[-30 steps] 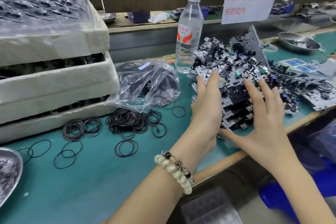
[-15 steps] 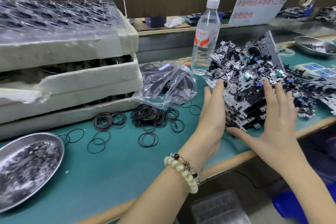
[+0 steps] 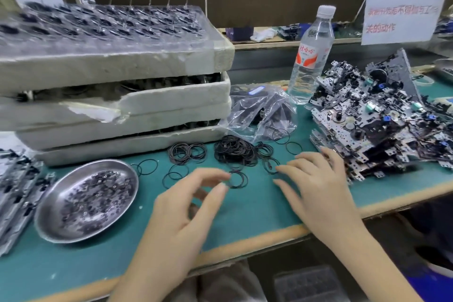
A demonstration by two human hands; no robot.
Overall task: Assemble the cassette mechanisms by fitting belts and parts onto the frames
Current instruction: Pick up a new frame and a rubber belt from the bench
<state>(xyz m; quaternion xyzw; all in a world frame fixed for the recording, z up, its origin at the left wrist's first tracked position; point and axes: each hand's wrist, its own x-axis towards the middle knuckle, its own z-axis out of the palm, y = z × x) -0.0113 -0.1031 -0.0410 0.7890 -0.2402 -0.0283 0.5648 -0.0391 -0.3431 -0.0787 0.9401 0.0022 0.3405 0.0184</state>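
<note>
The person's left hand point(image 3: 186, 206) is hovering over the green table point(image 3: 245, 218) with bent fingers. Its thumb and first finger are touching a little black ring point(image 3: 237, 179), but I cannot tell if they are pinching it. The right hand point(image 3: 318, 181) is lying flat and spread out, just beside the heap of black rings point(image 3: 232, 152). The pile of metal frames point(image 3: 362, 130) is sitting on the right, near a water bottle point(image 3: 311, 56). A shiny dish point(image 3: 51, 225) of tiny parts is sitting on the left.

The bare green desk point(image 3: 247, 216) lies open along the near edge, between the metal dish point(image 3: 85, 200) on the left and the heap of frames point(image 3: 380, 130) on the right. Farther in, loose belts point(image 3: 232, 151) litter the middle. Behind them, stacked foam trays point(image 3: 122, 110), a plastic bag point(image 3: 259, 115) and a water bottle point(image 3: 310, 56) block the way.
</note>
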